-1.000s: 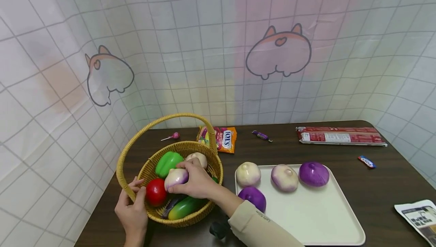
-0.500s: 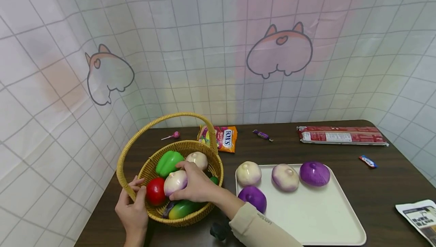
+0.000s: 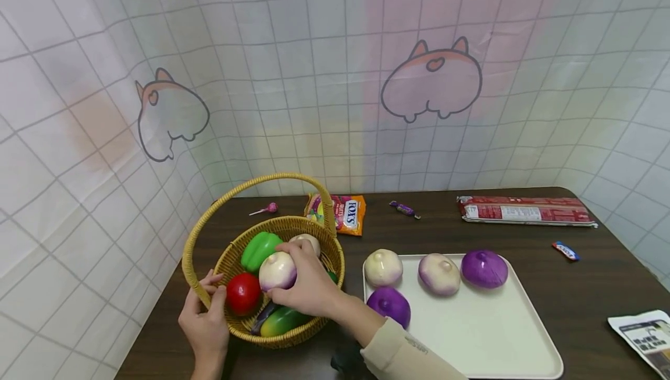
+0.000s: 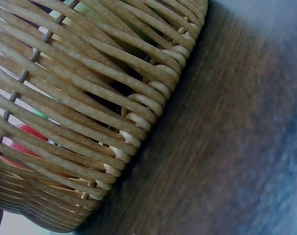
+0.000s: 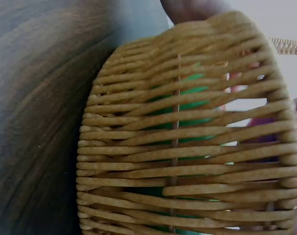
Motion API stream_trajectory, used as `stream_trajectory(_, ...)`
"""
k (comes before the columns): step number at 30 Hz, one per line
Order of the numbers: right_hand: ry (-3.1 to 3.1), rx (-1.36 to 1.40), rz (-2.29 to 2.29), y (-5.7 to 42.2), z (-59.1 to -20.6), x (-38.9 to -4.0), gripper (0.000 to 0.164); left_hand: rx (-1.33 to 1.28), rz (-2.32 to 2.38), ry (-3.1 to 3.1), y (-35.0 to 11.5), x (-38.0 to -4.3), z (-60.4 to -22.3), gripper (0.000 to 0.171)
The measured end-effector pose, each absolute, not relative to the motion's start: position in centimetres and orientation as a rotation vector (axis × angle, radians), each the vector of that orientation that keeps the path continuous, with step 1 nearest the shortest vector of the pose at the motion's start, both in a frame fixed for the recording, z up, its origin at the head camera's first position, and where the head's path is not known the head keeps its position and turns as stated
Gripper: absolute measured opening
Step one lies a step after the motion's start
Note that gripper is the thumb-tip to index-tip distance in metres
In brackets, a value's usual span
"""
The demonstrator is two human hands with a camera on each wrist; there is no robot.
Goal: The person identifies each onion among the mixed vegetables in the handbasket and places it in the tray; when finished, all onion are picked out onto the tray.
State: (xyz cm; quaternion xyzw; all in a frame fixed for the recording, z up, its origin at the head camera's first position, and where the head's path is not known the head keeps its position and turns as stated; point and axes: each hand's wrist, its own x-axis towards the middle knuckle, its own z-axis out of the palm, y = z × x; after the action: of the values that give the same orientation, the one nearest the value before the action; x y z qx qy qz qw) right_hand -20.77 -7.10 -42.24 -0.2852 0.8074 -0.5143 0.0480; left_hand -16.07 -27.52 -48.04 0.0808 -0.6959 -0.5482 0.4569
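Observation:
My right hand [image 3: 311, 284] holds a white-and-purple onion [image 3: 277, 271] between thumb and fingers, over the inside of the wicker basket [image 3: 335, 304]. At the basket's left side, my left hand [image 3: 205, 322] grips the rim by the foot of the arched handle [image 3: 189, 252]. In the basket lie a green bell pepper [image 3: 260, 251], a red tomato [image 3: 243, 294], a dark purple eggplant [image 3: 263, 317], a green oblong vegetable [image 3: 285, 322] and a pale onion [image 3: 307, 242] partly hidden by my right hand. Both wrist views mostly show woven basket wall [image 4: 65, 103] [image 5: 187, 142].
A white tray [image 3: 487, 333] to the right bears several onions, pale [image 3: 384, 267] and purple [image 3: 484, 269]. Behind lie a lollipop [image 3: 271, 208], a candy bag [image 3: 352, 215], a purple-wrapped sweet [image 3: 404, 209] and a long red packet [image 3: 526, 211]. A black object [image 3: 348, 359] is below my right forearm.
My right hand has moved slightly up and right with the onion, which is turned so more of its white side shows. The left hand still grips the basket.

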Motion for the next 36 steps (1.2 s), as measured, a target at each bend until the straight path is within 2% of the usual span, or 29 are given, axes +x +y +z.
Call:
stream_trajectory(9,2.513,-0.945,-1.623,-4.7,-41.2,-19.5,0.069,0.208,-1.338,-1.724,-27.7,-16.0,-48.1,0.010)
stream_trajectory(16,2.577,-0.916,-1.632,-2.8,-41.0,-18.5,0.088,0.220,-1.341,-1.721,-27.8,-15.9,-48.3,0.011)
stream_trajectory(25,2.581,-0.977,-1.917,-0.1,-41.2,-18.3,0.079,0.208,-1.340,-1.719,-27.7,-15.9,-48.3,0.011)
stream_trajectory(36,2.789,-0.940,-1.780,4.5,-42.2,-18.3,0.078,0.198,-1.352,-1.721,-27.6,-16.1,-48.1,0.010)
